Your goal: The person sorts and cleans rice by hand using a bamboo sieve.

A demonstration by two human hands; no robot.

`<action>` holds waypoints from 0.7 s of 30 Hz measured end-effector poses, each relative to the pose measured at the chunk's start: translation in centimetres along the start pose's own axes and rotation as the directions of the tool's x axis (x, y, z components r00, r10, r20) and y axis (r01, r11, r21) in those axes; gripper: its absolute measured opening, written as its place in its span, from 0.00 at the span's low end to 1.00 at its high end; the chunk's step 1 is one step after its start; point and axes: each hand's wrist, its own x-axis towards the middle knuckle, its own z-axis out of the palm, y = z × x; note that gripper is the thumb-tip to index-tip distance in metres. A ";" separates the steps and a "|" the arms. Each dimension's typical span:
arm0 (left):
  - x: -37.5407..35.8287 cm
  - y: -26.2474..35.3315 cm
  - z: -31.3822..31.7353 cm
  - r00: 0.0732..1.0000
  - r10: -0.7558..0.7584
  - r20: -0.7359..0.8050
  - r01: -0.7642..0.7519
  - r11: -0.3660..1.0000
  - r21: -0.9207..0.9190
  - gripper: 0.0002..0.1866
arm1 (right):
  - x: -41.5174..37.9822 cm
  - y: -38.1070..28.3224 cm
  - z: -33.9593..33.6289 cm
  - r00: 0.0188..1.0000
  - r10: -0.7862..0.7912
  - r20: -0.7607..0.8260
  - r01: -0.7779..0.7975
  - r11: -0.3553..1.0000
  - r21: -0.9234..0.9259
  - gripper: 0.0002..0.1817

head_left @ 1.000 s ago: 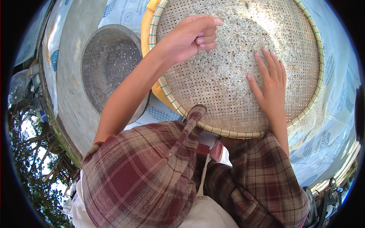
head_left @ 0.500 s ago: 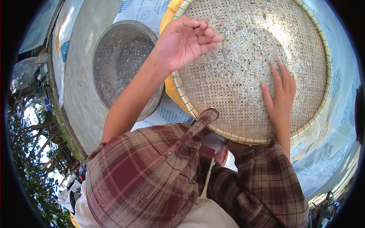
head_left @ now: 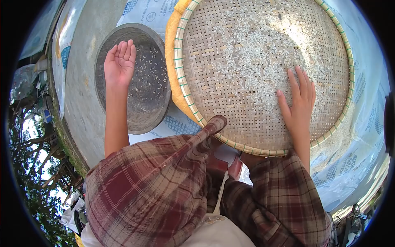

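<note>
My left hand (head_left: 120,66) is over the dark round basin (head_left: 144,119), palm up with its fingers slightly curled and no grains visible in it. Scattered grains lie on the basin's bottom. My right hand (head_left: 299,105) rests with spread fingers on the lower right of the round woven tray (head_left: 247,123). White rice grains (head_left: 259,61) are spread across the tray's middle and upper part, beside that hand's fingertips. A pale rim bound with green ties edges the tray.
A yellow sack (head_left: 175,61) shows at the tray's left edge. Printed blue-white sheeting (head_left: 341,168) lies beneath and around the tray, with loose grains at the lower right. Grey concrete (head_left: 82,86) stretches left of the basin, towards greenery and clutter.
My left hand has moved left from above the tray's edge to over the basin. My right hand has stayed on the tray. The view has shifted slightly.
</note>
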 end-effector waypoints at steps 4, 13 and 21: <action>1.4 -0.8 -7.4 0.987 0.026 -0.156 0.087 0.731 0.676 0.24 | 0.0 -0.1 0.0 1.000 0.000 -0.014 -0.001 1.000 -0.005 0.28; -3.9 -4.8 5.9 0.579 0.465 0.670 -0.680 -0.179 0.711 0.15 | 1.1 -0.6 -0.8 0.990 -0.131 -0.058 0.130 0.991 -0.028 0.28; -7.8 -13.8 13.3 0.287 -0.062 0.956 -0.944 0.153 0.293 0.07 | 2.6 1.0 -1.1 0.992 -0.110 -0.066 0.108 0.993 -0.042 0.24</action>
